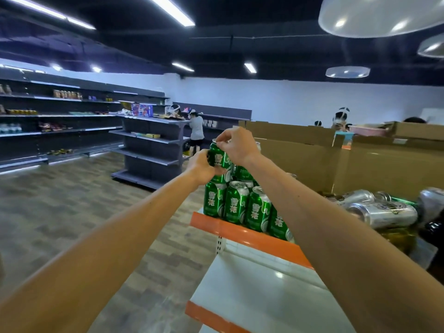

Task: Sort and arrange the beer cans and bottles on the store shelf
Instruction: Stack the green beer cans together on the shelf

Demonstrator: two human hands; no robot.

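A green beer can [219, 156] stands on top of a stack of green cans [236, 204] at the left end of the orange-edged white shelf [242, 230]. My left hand [201, 166] grips the can's side from the left. My right hand [236, 145] pinches its top rim from above. To the right, several silver cans [382, 211] lie on their sides in a heap. A dark bottle [433, 230] shows at the far right edge.
Brown cardboard boxes [336, 162] stand behind the cans. A lower white shelf [259, 296] runs below. Grey shelving units [149, 143] stand across the wooden floor at the left, with people working near them and behind the boxes.
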